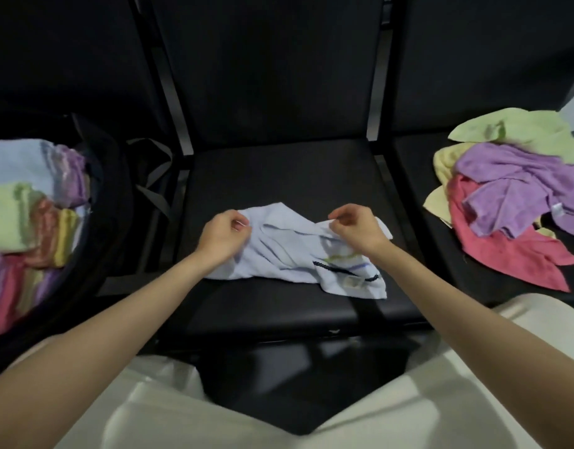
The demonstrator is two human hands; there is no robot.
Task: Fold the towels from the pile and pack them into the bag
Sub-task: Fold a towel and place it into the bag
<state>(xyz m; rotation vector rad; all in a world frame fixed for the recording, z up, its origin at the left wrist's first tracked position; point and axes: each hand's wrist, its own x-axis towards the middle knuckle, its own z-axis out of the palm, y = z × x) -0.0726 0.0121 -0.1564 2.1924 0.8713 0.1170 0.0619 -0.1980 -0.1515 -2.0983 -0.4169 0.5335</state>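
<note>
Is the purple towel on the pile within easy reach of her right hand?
Probably yes: the purple towel lies on top, uncovered, but the right hand is pinching the blue towel.

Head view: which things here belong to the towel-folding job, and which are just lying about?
Part of the job:
- crumpled light blue towel, pinched by left hand and right hand
- loose pile of green, purple and pink towels
- black bag holding folded towels

Just there:
- black padded seat
- grey strap
</note>
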